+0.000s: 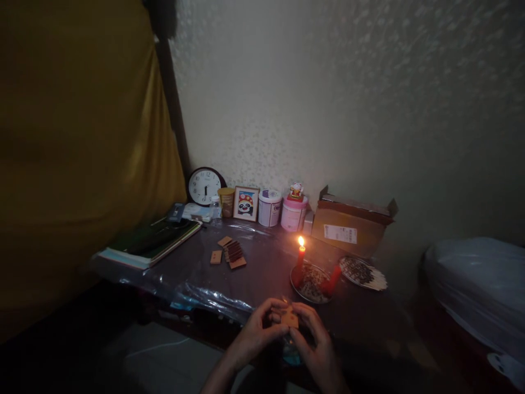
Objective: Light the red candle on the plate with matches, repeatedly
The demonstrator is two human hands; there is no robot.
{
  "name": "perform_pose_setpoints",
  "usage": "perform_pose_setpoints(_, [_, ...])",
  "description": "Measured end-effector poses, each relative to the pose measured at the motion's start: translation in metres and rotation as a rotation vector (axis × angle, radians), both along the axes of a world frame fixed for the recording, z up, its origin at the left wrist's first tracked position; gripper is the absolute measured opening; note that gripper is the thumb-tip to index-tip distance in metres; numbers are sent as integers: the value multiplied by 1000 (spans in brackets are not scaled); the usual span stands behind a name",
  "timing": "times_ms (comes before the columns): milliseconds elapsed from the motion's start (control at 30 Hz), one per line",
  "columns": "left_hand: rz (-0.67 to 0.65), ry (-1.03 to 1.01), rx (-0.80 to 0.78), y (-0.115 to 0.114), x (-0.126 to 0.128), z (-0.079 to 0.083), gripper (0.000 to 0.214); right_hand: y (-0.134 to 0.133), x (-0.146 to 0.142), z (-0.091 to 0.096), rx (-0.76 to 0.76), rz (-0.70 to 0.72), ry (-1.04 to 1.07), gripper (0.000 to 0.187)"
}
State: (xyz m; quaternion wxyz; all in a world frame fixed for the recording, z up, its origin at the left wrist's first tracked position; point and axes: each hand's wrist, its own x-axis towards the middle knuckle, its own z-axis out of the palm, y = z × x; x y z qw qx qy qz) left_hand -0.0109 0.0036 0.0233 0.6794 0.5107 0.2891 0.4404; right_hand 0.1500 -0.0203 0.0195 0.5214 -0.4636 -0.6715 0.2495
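Just off the table's front edge, my left hand (259,329) and my right hand (316,340) hold a small tan matchbox (290,319) between their fingertips. Reddish marks show on its face. Beyond my hands, a round dish (312,298) holds dark and pale bits. A lit red candle (301,261) stands upright at the dish's left side, and a second red candle (335,277) leans at its right, with no flame visible. More matchboxes (233,251) with dark brown sides lie grouped farther left; one matchbox (215,257) sits slightly apart.
A plate (348,280) of dark bits and pale sticks lies right of the candles. Along the wall stand a clock (205,186), a framed panda picture (246,204), two round tins (269,209) and an open cardboard box (348,227). Books (153,243) lie at left.
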Motion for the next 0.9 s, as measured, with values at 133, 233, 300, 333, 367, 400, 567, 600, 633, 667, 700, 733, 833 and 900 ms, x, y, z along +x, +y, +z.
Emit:
perform_pose_setpoints(133, [8,9,8,-1,1,-1,37,-1,1,1,15,-13,-15,23])
perform_pose_setpoints(233, [22,29,20,-3,1,1,37,-1,1,-1,29,-18,-37,23])
perform_pose_setpoints(300, [30,32,28,-3,1,1,37,-1,1,-3,36,-21,-41,23])
perform_pose_setpoints(333, [36,35,32,-4,1,1,38,-1,1,-4,39,-23,-46,23])
perform_pose_setpoints(367, [42,37,35,-4,1,1,38,-1,1,-5,45,-27,-51,23])
perform_pose_setpoints(400, [47,39,36,-4,1,1,39,0,1,-6,51,-31,-59,24])
perform_pose_setpoints(567, [45,30,31,-4,3,2,40,-1,1,-6,74,-41,-84,24])
perform_pose_setpoints(600, [43,29,31,-4,3,2,39,-1,1,-5,77,-43,-81,23])
perform_pose_setpoints(633, [42,28,32,-5,3,3,39,-1,1,-5,75,-43,-78,23])
perform_pose_setpoints(667, [45,27,34,-5,3,3,38,-1,1,-5,73,-44,-75,23])
perform_pose_setpoints(700, [47,28,36,-5,3,3,38,-2,1,-5,70,-45,-73,23])
perform_pose_setpoints(733, [49,29,37,-4,3,2,37,-1,1,-6,70,-48,-69,24])
perform_pose_setpoints(833, [54,26,33,-3,4,0,37,-1,2,-9,78,-57,-60,24])
perform_pose_setpoints(900, [49,19,28,-2,4,-2,36,0,2,-10,72,-52,-60,24])
